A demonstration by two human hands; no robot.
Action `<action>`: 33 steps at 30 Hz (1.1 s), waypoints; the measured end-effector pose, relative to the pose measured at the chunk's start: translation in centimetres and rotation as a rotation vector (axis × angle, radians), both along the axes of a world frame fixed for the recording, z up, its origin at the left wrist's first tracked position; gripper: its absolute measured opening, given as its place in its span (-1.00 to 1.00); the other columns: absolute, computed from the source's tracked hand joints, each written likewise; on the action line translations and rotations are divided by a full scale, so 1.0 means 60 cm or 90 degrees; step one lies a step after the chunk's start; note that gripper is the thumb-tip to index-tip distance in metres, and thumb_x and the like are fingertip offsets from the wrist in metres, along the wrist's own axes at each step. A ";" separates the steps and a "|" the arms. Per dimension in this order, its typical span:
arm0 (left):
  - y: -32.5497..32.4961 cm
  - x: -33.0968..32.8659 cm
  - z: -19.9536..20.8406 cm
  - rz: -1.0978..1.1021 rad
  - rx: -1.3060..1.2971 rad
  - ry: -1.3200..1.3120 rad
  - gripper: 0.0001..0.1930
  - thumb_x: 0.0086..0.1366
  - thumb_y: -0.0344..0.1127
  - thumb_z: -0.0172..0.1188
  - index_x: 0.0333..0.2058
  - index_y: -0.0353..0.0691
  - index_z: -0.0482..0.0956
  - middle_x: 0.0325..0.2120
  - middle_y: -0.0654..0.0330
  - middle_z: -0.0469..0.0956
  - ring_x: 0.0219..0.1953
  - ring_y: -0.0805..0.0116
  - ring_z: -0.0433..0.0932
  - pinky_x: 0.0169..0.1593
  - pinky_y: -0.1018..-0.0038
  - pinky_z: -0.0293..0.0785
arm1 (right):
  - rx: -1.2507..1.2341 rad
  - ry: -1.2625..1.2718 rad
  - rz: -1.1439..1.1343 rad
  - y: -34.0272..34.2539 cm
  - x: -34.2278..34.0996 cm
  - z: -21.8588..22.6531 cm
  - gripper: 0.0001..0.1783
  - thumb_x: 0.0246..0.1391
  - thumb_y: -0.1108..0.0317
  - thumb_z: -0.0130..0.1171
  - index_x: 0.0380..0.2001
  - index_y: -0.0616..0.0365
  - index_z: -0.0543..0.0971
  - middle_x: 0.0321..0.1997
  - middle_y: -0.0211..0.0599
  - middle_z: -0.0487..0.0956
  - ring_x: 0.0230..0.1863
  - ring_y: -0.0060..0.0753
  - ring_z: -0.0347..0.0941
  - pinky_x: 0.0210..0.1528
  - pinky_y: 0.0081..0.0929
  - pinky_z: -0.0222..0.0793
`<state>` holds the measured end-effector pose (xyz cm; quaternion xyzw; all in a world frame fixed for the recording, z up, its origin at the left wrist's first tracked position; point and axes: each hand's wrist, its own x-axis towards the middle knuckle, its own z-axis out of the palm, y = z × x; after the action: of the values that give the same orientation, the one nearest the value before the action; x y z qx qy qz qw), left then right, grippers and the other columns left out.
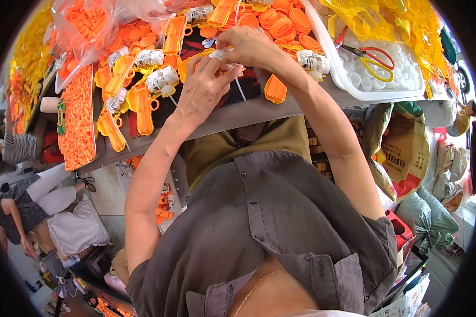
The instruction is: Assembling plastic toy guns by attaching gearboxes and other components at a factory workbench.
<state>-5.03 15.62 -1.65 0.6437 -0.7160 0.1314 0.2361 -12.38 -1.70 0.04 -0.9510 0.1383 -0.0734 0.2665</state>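
Observation:
Over the dark mat on the bench, my left hand (206,87) curls its fingers around a toy gun (189,62) with a yellow shell, mostly covered by the hand. Just beyond it, my right hand (248,48) bends down with fingertips pinched at a small white plastic part (220,53) on the same toy gun. What lies under the fingertips is partly hidden. Several similar toy guns with orange grips and white cylinders lie to the left, one of them a toy gun (141,105) near the bench edge. Another toy gun (313,61) rests right of my right forearm.
A white tray (378,95) at the right holds white caps, with yellow-and-red-handled pliers (375,63) on top. Orange discs (283,24) pile at the back. An orange-filled tray (76,121) stands left. Sacks (402,153) sit lower right; another person (24,211) is at far left.

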 end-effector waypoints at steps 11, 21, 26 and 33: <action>-0.018 0.002 0.028 -0.029 0.103 -0.114 -0.76 0.19 -0.40 0.11 -0.14 -0.10 0.56 -0.30 0.22 0.52 -0.12 0.30 0.51 0.08 0.26 0.29 | 0.023 0.022 -0.016 -0.001 0.004 0.002 -0.62 -0.24 0.26 0.29 -0.23 0.01 0.64 -0.24 -0.23 0.66 -0.08 -0.13 0.55 -0.01 -0.17 0.23; 0.001 -0.002 -0.006 -0.008 -0.026 -0.049 -0.79 0.20 -0.43 0.16 -0.18 -0.11 0.62 -0.32 0.27 0.59 -0.20 0.32 0.54 0.03 0.29 0.32 | 0.034 0.040 0.017 -0.003 0.002 0.004 -0.56 -0.27 0.19 0.39 -0.21 0.01 0.64 -0.21 -0.21 0.65 -0.04 -0.09 0.54 0.01 -0.15 0.25; 0.021 -0.020 -0.024 0.176 -0.154 0.201 -0.83 0.08 -0.46 0.32 -0.30 -0.16 0.65 -0.41 0.28 0.62 -0.31 0.30 0.54 -0.04 0.34 0.33 | 0.018 0.003 0.020 -0.005 -0.002 -0.006 -0.54 -0.26 0.15 0.41 -0.19 0.00 0.64 -0.22 -0.20 0.66 -0.06 -0.08 0.54 -0.02 -0.13 0.27; 0.027 -0.015 -0.016 0.170 -0.090 0.093 -0.74 0.09 -0.36 0.34 -0.20 -0.15 0.61 -0.23 0.22 0.51 -0.14 0.20 0.49 -0.03 0.30 0.31 | 0.003 0.004 0.041 -0.012 -0.002 -0.006 -0.53 -0.20 0.10 0.37 -0.19 0.10 0.63 -0.22 -0.18 0.65 -0.11 -0.09 0.53 -0.07 -0.20 0.35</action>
<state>-5.95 17.25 -2.60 0.7228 -0.5938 0.1645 0.3129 -12.51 -2.42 -0.32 -0.9545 0.1090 -0.0612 0.2708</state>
